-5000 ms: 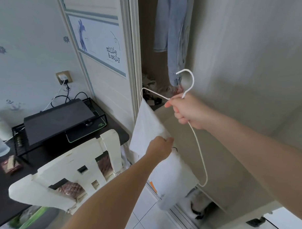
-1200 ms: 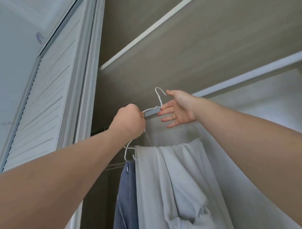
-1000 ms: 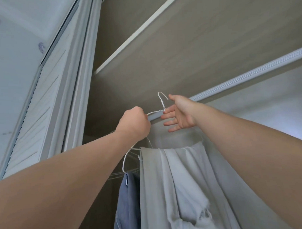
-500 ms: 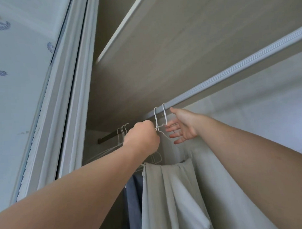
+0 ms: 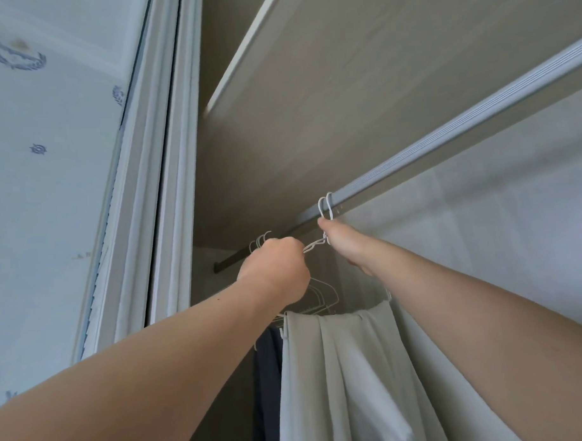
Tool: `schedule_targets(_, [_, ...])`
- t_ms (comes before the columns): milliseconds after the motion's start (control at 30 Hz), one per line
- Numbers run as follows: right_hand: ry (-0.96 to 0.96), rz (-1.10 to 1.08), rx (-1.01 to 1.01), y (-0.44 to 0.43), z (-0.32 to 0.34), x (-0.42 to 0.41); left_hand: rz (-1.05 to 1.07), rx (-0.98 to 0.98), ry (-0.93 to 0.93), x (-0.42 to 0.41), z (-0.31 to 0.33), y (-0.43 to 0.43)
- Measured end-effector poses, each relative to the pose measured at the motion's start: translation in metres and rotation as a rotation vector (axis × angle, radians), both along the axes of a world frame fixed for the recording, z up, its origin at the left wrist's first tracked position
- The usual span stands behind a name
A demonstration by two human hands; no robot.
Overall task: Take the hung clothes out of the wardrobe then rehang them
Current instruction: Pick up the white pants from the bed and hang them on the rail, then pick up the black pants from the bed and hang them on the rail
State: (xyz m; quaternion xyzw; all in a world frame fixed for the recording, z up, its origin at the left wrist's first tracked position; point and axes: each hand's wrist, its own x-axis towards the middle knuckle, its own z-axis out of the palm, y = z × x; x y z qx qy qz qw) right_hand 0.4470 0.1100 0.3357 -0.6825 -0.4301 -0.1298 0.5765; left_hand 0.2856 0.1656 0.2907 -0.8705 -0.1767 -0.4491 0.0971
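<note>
The grey garment [image 5: 337,367] hung just under both hands, the left hand [image 5: 275,270] fisted round the hanger [image 5: 313,245] neck, while the right hand [image 5: 345,246], the closer one, pinched the hook [image 5: 327,206] sitting right above it, over the rail [image 5: 445,142] running up to the right.

L hand [image 5: 273,270]: fist round hanger wire [image 5: 313,245]; your fingertips hidden.
R hand [image 5: 345,243]: fingers behind palm; grip on hooks [image 5: 326,206] unclear.
Pale garment [image 5: 338,377]: cut off at btm edge.
Dark garment [image 5: 266,363]: mostly behind pale cloth; type unclear.
Spare hangers [image 5: 322,295]: tangled, partly behind your L hand; qty unclear.
</note>
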Motion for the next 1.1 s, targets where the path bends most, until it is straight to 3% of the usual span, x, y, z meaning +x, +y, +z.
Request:
schedule_targets(300, [0.006, 0.066, 0.031, 0.032, -0.007, 0.013, 0.089, -0.052, 0.102, -0.008, -0.013, 0.007])
schedule_targets(567, [-0.068, -0.033, 0.082, 0.001, -0.030, -0.012, 0.355, 0.340, 0.209, -0.034, -0.021, -0.005])
schedule_targets(767, [-0.217, -0.270, 0.045, -0.028, -0.073, -0.084, 0.199, 0.614, 0.044, -0.103, -0.040, 0.009])
schedule_targets(967, [-0.512, -0.433, -0.038, -0.029, -0.140, -0.180, 0.177, 0.543, 0.030, -0.217, -0.095, 0.044])
schedule_targets(1100, [-0.621, -0.344, -0.141, -0.010, -0.197, -0.265, 0.154, 0.446, 0.049, -0.301, -0.147, 0.072])
